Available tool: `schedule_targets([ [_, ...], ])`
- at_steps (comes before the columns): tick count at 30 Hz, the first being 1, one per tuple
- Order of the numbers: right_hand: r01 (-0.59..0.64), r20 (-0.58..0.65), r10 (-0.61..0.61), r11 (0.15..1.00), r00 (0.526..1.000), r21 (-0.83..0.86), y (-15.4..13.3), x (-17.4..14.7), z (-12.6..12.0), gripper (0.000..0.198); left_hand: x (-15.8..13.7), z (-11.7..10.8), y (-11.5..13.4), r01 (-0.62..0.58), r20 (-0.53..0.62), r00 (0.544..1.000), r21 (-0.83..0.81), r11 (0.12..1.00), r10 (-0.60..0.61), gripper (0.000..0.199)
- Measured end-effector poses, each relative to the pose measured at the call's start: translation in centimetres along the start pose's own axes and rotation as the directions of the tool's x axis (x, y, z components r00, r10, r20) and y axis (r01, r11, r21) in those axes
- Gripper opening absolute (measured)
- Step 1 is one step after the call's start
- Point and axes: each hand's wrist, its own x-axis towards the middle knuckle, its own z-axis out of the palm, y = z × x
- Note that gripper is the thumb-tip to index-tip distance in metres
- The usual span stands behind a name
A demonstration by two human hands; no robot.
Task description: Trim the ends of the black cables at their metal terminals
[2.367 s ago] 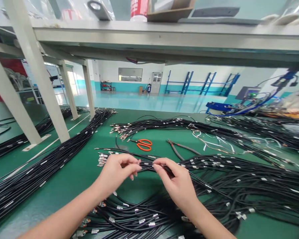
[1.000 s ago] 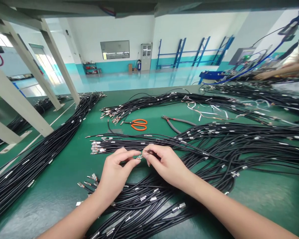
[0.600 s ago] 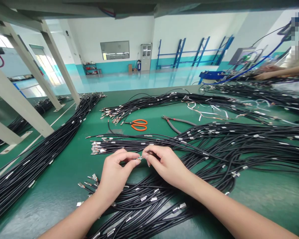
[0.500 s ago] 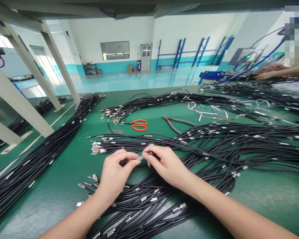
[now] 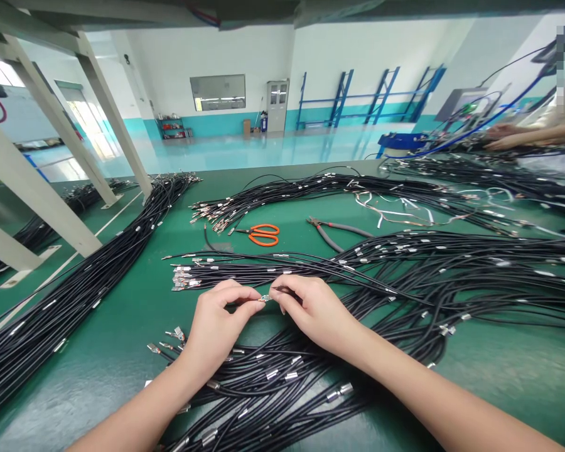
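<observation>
My left hand (image 5: 221, 323) and my right hand (image 5: 313, 307) meet fingertip to fingertip above the bench. Between them shows a small metal cable terminal (image 5: 264, 297) with a hint of coloured wire. The left thumb and forefinger pinch it from one side. On the other side my right thumb and fingers are pinched together close to its tip; what they grip is mostly hidden. Beneath both hands lie black cables (image 5: 263, 358) with silver sleeves and terminals, and just beyond them is a row of black cables (image 5: 235, 274) with white-tagged ends.
Orange-handled scissors (image 5: 264, 235) and grey-handled cutting pliers (image 5: 332, 233) lie on the green bench (image 5: 113, 351). Another cable bundle (image 5: 306, 185) runs behind them, with one more (image 5: 117, 251) along the left beside white posts (image 5: 108, 113). A co-worker's hands (image 5: 508, 135) are at the far right.
My hands hold nearly the same pinch at the terminal. The view has shifted slightly, and the co-worker's arm at the far right has moved a little.
</observation>
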Motion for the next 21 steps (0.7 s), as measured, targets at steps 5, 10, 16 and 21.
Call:
schedule_targets([
  [5,-0.092,0.06,0.106,0.975,0.993,-0.204,-0.1,-0.1,-0.2,0.014,0.1,0.0,-1.0,-0.034,0.127,0.992,0.069,0.997,0.025,0.012],
  [10,-0.063,0.098,0.101,0.94,0.99,-0.334,0.5,0.0,-0.3,0.018,0.0,0.4,-1.6,0.017,0.219,0.974,0.204,0.979,-0.063,0.013],
  [16,0.107,0.22,-0.019,0.913,0.975,-0.395,1.3,0.1,-0.1,0.016,-0.1,0.5,-1.8,-0.036,0.246,0.969,0.286,0.958,-0.037,0.014],
  [21,0.177,0.267,-0.061,0.883,0.962,-0.434,1.2,0.1,0.1,0.013,0.0,0.2,-2.2,-0.113,0.238,0.971,0.426,0.898,0.009,0.012],
])
